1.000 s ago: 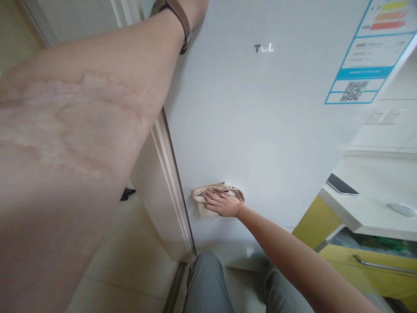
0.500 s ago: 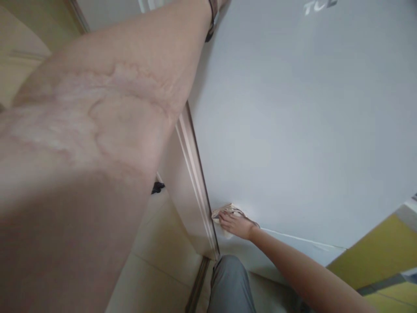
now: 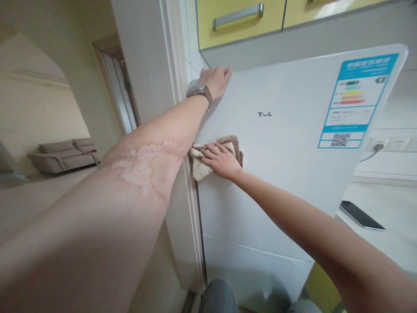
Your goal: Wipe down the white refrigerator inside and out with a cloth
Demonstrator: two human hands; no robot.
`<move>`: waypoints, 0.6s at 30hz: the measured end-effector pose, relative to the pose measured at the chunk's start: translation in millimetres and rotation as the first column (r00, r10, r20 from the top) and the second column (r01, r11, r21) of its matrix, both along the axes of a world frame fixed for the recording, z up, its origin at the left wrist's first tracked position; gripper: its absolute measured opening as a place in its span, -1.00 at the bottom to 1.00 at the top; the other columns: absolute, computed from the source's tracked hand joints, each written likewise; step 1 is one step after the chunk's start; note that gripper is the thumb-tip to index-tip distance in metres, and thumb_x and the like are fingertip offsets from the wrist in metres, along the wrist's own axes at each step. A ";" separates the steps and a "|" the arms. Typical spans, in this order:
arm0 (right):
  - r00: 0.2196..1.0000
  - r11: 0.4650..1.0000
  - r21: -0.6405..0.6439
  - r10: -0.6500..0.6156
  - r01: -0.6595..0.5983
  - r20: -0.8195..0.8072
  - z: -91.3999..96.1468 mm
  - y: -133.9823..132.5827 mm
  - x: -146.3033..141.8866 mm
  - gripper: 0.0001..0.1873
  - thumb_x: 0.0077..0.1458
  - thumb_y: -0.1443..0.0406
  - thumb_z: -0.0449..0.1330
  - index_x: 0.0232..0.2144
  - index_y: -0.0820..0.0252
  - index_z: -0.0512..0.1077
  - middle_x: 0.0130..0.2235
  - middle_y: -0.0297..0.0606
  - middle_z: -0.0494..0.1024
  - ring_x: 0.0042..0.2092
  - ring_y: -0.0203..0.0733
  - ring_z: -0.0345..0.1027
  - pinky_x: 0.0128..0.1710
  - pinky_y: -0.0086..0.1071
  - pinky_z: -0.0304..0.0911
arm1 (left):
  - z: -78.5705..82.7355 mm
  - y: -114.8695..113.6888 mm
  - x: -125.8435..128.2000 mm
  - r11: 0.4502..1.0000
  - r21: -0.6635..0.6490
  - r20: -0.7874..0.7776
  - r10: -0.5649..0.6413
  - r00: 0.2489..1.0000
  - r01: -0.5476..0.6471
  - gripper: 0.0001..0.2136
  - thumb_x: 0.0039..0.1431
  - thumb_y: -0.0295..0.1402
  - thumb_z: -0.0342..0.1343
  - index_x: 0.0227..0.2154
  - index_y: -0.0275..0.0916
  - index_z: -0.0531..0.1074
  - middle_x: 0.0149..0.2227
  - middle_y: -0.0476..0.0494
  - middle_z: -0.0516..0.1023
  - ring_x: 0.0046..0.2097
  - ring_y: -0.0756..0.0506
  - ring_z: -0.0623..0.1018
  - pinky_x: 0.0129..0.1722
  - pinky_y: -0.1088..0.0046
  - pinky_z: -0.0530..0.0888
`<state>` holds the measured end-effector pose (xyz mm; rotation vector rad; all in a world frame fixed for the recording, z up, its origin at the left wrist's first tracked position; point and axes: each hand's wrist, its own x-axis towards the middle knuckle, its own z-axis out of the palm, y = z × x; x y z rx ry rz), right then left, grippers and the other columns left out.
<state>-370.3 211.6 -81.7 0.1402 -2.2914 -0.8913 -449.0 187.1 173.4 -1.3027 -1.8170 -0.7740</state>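
A white fridge point(image 3: 280, 174) with a small logo and a blue energy label point(image 3: 356, 102) fills the middle of the view. My right hand point(image 3: 220, 160) lies flat, fingers spread, pressing a beige cloth point(image 3: 208, 161) against the door near its left edge, at mid height. My left hand point(image 3: 216, 80), a watch point(image 3: 199, 91) on its wrist, rests on the fridge's top left corner with the fingers curled over the edge. My left forearm crosses the lower left of the view.
Yellow cabinets point(image 3: 241, 17) with a metal handle hang above the fridge. A white door frame point(image 3: 172, 130) stands to its left, with a room and a grey sofa point(image 3: 65, 154) beyond. A counter point(image 3: 391, 208) on the right carries a dark phone point(image 3: 361, 215); wall sockets point(image 3: 387, 143) sit above it.
My right hand has carried the cloth up the fridge door, from near the lower seam to mid height. The view has risen, so my left hand at the top corner now shows.
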 end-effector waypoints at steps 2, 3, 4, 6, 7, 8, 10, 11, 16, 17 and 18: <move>0.999 0.999 0.019 -0.036 0.035 0.030 27.3 4.9 26.7 -0.60 0.32 0.41 0.12 0.16 0.12 0.45 0.38 -0.16 0.33 0.46 0.04 0.07 0.43 0.14 0.00 | -3.9 -12.9 -4.3 0.999 -0.008 -0.017 -0.047 0.999 0.047 -0.65 0.52 -0.12 0.00 -0.10 -0.33 0.50 0.08 -0.14 0.62 0.16 -0.04 0.52 0.37 0.16 0.21; 0.997 0.998 0.036 -0.058 0.056 0.042 35.1 7.5 41.8 -0.59 0.31 0.42 0.12 0.16 0.11 0.45 0.39 -0.17 0.33 0.46 0.04 0.06 0.42 0.14 0.01 | -10.9 -20.7 -7.2 0.997 0.017 -0.026 -0.070 0.997 0.070 -0.72 0.50 -0.17 0.04 -0.05 -0.29 0.50 0.14 -0.12 0.58 0.21 -0.05 0.48 0.38 0.17 0.23; 0.995 0.995 0.054 -0.087 0.085 0.048 40.8 10.4 57.9 -0.58 0.29 0.42 0.12 0.16 0.11 0.45 0.39 -0.18 0.32 0.46 0.05 0.06 0.42 0.13 0.01 | -22.1 -28.9 -10.4 0.994 0.066 -0.040 -0.089 0.995 0.091 -0.75 0.50 -0.24 0.02 0.05 -0.24 0.46 0.22 -0.12 0.51 0.29 -0.07 0.41 0.37 0.17 0.26; 0.984 0.983 0.076 -0.172 0.169 0.041 50.5 17.4 91.7 -0.55 0.27 0.42 0.13 0.17 0.09 0.44 0.43 -0.21 0.26 0.47 0.05 0.04 0.42 0.11 0.01 | -58.5 -44.8 -16.8 0.973 0.191 -0.059 -0.123 0.991 0.133 -0.68 0.50 -0.34 -0.09 0.19 -0.21 0.39 0.31 -0.19 0.42 0.40 -0.11 0.27 0.39 0.14 0.25; 0.975 0.973 0.078 -0.221 0.218 0.031 56.6 21.1 108.7 -0.53 0.26 0.42 0.13 0.19 0.07 0.43 0.45 -0.24 0.22 0.48 0.04 0.02 0.43 0.10 -0.01 | -83.7 -51.7 -19.2 0.932 0.303 -0.072 -0.183 0.980 0.197 -0.63 0.47 -0.37 -0.10 0.24 -0.21 0.35 0.34 -0.24 0.37 0.42 -0.15 0.26 0.41 0.11 0.24; 0.964 0.962 0.073 -0.266 0.265 0.016 64.2 24.8 125.0 -0.49 0.24 0.43 0.13 0.21 0.05 0.41 0.47 -0.27 0.18 0.49 0.02 0.00 0.45 0.08 -0.03 | -113.5 -57.9 -20.5 0.904 0.350 -0.071 -0.237 0.969 0.246 -0.59 0.44 -0.38 -0.10 0.29 -0.21 0.31 0.38 -0.27 0.32 0.43 -0.18 0.26 0.42 0.08 0.24; 0.938 0.937 0.039 -0.345 0.346 -0.038 84.7 30.6 152.8 -0.38 0.18 0.43 0.15 0.29 0.04 0.35 0.49 -0.29 0.11 0.51 0.00 -0.05 0.48 0.09 -0.11 | -185.7 -69.3 -16.6 0.903 0.290 -0.061 -0.313 0.948 0.317 -0.54 0.41 -0.37 -0.11 0.32 -0.22 0.30 0.41 -0.32 0.28 0.44 -0.23 0.25 0.44 0.04 0.25; 0.922 0.925 0.013 -0.379 0.381 -0.076 97.1 32.5 163.3 -0.32 0.15 0.41 0.17 0.32 0.05 0.31 0.50 -0.28 0.08 0.51 0.02 -0.08 0.49 0.12 -0.14 | -227.4 -75.2 -10.4 0.911 0.212 -0.046 -0.352 0.935 0.354 -0.53 0.39 -0.37 -0.11 0.31 -0.21 0.32 0.39 -0.33 0.32 0.44 -0.24 0.27 0.45 0.04 0.25; 0.844 0.857 -0.073 -0.514 0.510 -0.150 160.7 29.5 172.4 -0.24 0.12 0.35 0.16 0.38 0.06 0.22 0.53 -0.24 -0.01 0.51 0.14 -0.11 0.44 0.26 -0.05 | -446.4 -113.7 57.7 0.822 -0.220 0.298 -0.456 0.838 0.526 -0.37 0.15 -0.39 0.03 0.25 0.36 0.40 0.36 0.02 0.40 0.41 -0.26 0.34 0.42 -0.07 0.30; 0.836 0.846 -0.073 -0.533 0.528 -0.132 171.1 27.1 167.3 -0.24 0.12 0.35 0.15 0.38 0.07 0.22 0.52 -0.24 0.00 0.51 0.15 -0.11 0.43 0.26 -0.02 | -480.9 -122.9 72.5 0.767 -0.296 0.422 -0.430 0.798 0.569 -0.34 0.07 -0.36 0.11 0.20 0.51 0.41 0.34 0.08 0.41 0.39 -0.32 0.36 0.36 -0.17 0.37; 0.829 0.837 -0.071 -0.547 0.542 -0.114 180.4 24.3 160.8 -0.24 0.12 0.36 0.15 0.38 0.08 0.22 0.52 -0.22 0.01 0.51 0.16 -0.11 0.42 0.26 0.00 | -509.1 -132.7 85.3 0.683 -0.372 0.536 -0.396 0.746 0.629 -0.35 0.02 -0.31 0.21 0.13 0.61 0.42 0.31 0.07 0.44 0.37 -0.41 0.38 0.26 -0.31 0.43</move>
